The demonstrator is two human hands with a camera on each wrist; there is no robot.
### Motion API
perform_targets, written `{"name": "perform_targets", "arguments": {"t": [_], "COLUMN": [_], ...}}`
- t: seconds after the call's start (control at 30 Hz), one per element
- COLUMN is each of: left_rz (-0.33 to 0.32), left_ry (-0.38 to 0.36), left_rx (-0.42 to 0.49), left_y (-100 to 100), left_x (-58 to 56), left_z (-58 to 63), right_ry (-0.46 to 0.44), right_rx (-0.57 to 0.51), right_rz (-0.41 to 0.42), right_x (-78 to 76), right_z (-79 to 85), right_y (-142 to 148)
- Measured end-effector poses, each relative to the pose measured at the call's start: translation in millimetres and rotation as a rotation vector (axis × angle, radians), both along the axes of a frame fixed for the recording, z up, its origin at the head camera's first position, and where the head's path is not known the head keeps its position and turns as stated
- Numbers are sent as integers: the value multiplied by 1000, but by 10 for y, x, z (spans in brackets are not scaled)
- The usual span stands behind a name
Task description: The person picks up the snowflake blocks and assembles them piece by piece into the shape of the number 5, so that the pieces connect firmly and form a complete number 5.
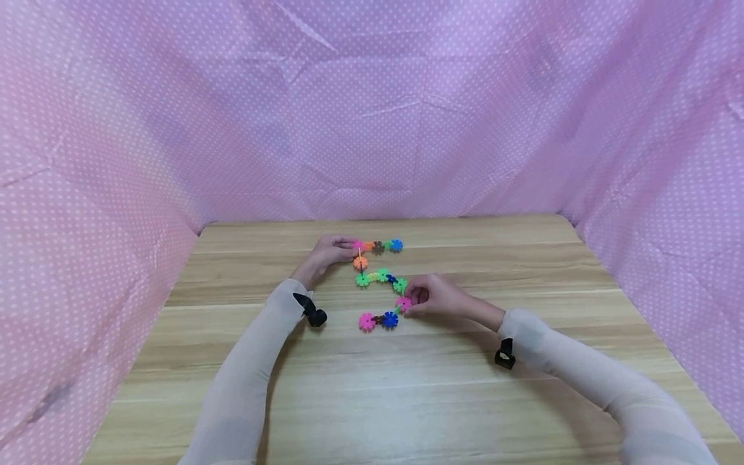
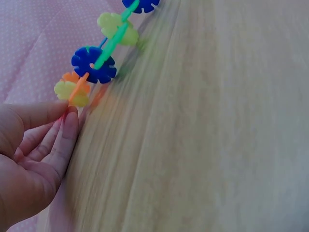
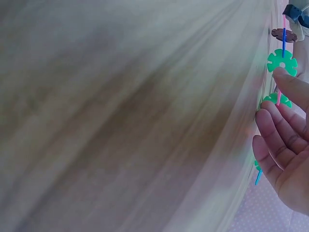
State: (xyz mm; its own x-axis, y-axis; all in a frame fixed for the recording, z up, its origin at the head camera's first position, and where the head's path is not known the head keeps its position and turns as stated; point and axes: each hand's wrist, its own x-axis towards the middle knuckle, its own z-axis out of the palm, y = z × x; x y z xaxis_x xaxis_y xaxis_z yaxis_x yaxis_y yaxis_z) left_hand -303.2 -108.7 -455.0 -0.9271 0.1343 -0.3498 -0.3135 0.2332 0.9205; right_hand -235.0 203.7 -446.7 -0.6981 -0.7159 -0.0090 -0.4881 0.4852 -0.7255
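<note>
Slotted plastic snowflake discs, joined edge to edge, form a winding chain on the table, with a green disc [image 1: 383, 276] about midway along it. At the chain's upper left corner, my left hand [image 1: 332, 250] pinches it by the pink disc [image 1: 358, 246]. The left wrist view shows thumb and fingertips [image 2: 70, 121] meeting beside an orange disc [image 2: 78, 89]. My right hand [image 1: 437, 296] holds the pink disc [image 1: 403, 303] on the lower right bend between thumb and fingers. In the right wrist view, the thumb overlaps a green disc [image 3: 282, 62], and the fingers curl below it.
The chain's lower end has a blue disc [image 1: 390, 320] and a pink disc [image 1: 367, 321]; a blue disc [image 1: 396, 245] ends the upper row. Pink dotted cloth [image 1: 372, 129] hangs behind the wooden table [image 1: 372, 400] and at both sides. Black straps with small cameras circle both wrists.
</note>
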Motion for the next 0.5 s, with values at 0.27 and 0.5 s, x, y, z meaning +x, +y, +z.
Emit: {"name": "perform_targets", "arguments": {"t": [0.27, 0.5], "left_rz": [-36, -69], "left_ry": [58, 104], "left_rx": [-25, -19], "left_y": [-46, -59], "left_x": [-12, 4], "left_z": [-41, -63], "right_ry": [6, 18], "right_rx": [23, 13], "right_rz": [-13, -16], "right_x": [18, 50], "right_z": [18, 39], "right_y": [-21, -54]}}
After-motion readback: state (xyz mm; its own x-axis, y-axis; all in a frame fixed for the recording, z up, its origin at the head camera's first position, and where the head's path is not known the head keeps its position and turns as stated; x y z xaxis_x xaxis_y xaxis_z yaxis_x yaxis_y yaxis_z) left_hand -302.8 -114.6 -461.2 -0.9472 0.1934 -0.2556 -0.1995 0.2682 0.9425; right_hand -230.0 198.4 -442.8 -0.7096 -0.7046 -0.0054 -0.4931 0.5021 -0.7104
